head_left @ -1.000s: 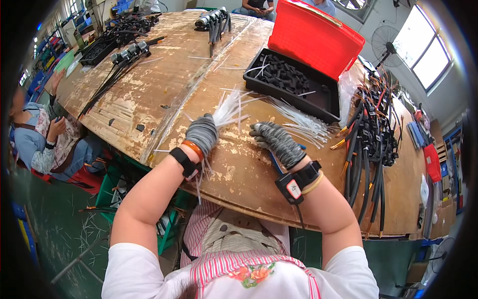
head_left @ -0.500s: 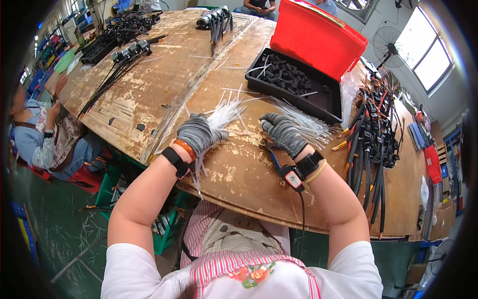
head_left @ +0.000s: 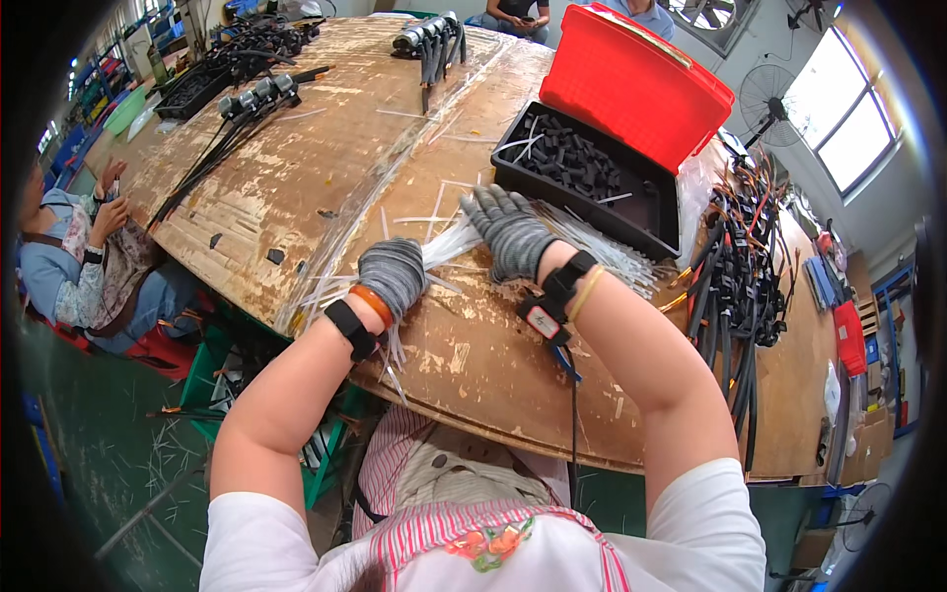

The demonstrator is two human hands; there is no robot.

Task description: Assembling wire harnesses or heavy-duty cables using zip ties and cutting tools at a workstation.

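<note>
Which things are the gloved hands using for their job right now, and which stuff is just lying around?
In use:
- left hand, closed around a bundle of white strips
- right hand, open beside the bundle

Seemingly just lying about:
- black tray with black pieces
- red plastic crate
- dark cables

The wooden table (head_left: 326,187), its surface patchy and worn, bears a black tray (head_left: 653,209). White ties (head_left: 617,255) lie just in front of the tray, more strewn toward its left, and a heap of cables (head_left: 740,266) lies just to its right. Left of it lie two wired metal parts (head_left: 431,39) (head_left: 261,97), then a dark heap (head_left: 261,39).
</note>
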